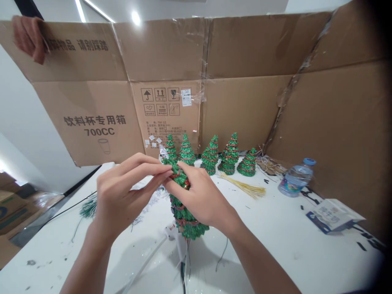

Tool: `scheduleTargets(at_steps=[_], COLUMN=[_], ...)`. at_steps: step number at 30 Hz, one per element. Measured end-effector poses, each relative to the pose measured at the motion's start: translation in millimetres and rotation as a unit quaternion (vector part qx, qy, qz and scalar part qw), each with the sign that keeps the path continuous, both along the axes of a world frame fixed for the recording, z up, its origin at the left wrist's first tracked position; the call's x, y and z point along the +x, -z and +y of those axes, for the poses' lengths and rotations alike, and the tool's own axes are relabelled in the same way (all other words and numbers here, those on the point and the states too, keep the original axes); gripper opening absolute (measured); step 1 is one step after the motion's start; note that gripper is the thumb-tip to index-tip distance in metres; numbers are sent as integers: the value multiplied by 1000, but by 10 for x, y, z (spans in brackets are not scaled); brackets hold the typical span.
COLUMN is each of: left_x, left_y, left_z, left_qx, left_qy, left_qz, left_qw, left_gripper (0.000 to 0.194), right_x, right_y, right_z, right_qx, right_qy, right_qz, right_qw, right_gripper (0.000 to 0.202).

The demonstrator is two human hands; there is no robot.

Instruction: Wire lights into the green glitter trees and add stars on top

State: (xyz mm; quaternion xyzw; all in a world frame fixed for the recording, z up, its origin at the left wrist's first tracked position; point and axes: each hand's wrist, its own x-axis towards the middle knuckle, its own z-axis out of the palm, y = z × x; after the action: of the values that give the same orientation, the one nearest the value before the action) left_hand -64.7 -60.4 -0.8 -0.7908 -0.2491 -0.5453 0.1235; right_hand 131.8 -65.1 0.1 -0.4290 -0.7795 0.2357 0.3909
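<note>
A green miniature Christmas tree [191, 226] with red garland and ornaments stands on the white table right before me. My right hand [205, 192] is closed around its upper part, thumb and fingers against the branches. My left hand [128, 188] pinches at the left side of the tree near the top, fingertips touching those of my right hand. What lies in that pinch is hidden. A shiny silvery piece [163, 152] shows just above the fingers. A white glue gun [172, 232] with a cord lies at the foot of the tree.
Several small finished-looking trees [210, 157] line the back, before a cardboard screen [171, 53]. Yellow ties [245, 185], a water bottle [296, 178] and a small box [332, 215] lie right; green wires [88, 206] left. Another person's hand [29, 38] grips the cardboard's top.
</note>
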Motion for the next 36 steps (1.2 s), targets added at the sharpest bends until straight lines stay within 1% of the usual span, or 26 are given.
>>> scheduleTargets(at_steps=[2, 4, 9, 15, 22, 26, 29, 32, 36], left_x=[15, 25, 26, 50, 100, 103, 102, 100, 97], left_y=[-2, -9, -35, -31, 11, 36, 42, 43, 51], left_z=[-13, -26, -56, -65, -37, -18, -2, 9, 17], left_qx=[-10, -19, -36, -31, -35, -24, 4, 31, 44], left_qy=[-3, -7, -17, -29, -35, -46, -56, -73, -87], left_qz=[-21, -23, 24, 33, 18, 24, 47, 76, 95], left_qw=[1000, 1000, 999, 999, 999, 998, 997, 994, 991], left_gripper=[19, 16, 12, 13, 15, 18, 19, 20, 19], right_x=[1, 4, 3, -30, -60, -81, -95, -105, -117], right_y=[8, 14, 19, 44, 64, 73, 84, 97, 104], right_z=[3, 6, 16, 18, 14, 3, -2, 1, 11], right_qx=[3, 3, -11, 29, 37, 46, 53, 57, 58], right_qy=[13, 21, 20, 49, 81, 108, 124, 128, 134], right_qz=[-4, -7, -13, -18, -21, -23, -36, -43, -51], right_qw=[1000, 1000, 1000, 998, 996, 993, 990, 989, 988], right_gripper=[35, 35, 38, 38, 35, 37, 38, 40, 40])
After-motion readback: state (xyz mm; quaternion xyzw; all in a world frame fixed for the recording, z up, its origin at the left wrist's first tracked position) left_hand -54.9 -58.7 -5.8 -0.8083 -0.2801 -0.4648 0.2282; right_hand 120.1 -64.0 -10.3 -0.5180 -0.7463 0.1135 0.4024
